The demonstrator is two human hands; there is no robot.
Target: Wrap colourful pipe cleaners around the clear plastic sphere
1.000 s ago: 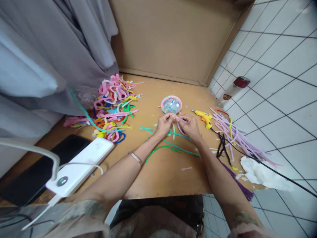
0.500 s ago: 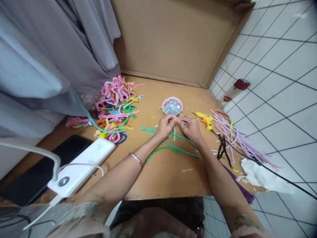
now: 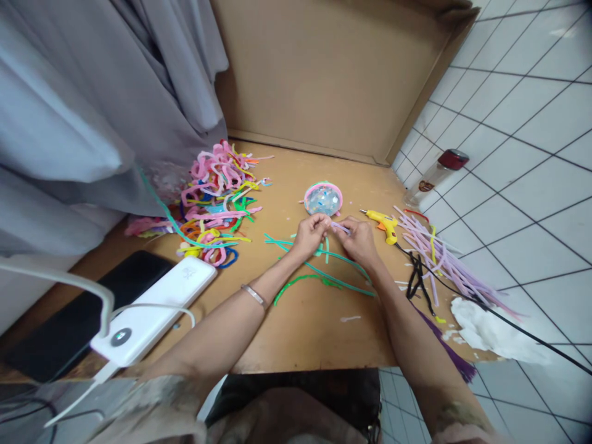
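Between my hands is a short lilac pipe cleaner (image 3: 341, 228). My left hand (image 3: 313, 234) pinches its left end, and my right hand (image 3: 358, 239) is closed on the other end. Just beyond my fingertips sits a small round clear piece (image 3: 322, 200) with a pink rim and coloured specks inside. Teal pipe cleaners (image 3: 330, 277) lie crossed on the table under and in front of my hands. Nearer to me is a bent green pipe cleaner (image 3: 296, 281). My fingers partly hide the lilac piece.
A yellow glue gun (image 3: 383, 223) lies right of my hands, its black cord trailing right. Lilac pipe cleaners (image 3: 444, 262) and a bottle (image 3: 437, 176) are further right. At left are a colourful pipe cleaner heap (image 3: 217, 185), a white power bank (image 3: 157, 308) and a black phone-like slab (image 3: 87, 311).
My right fingers have shifted slightly, showing a little more of the lilac pipe cleaner. The whole view has moved a few pixels; the things on the table stay in place.
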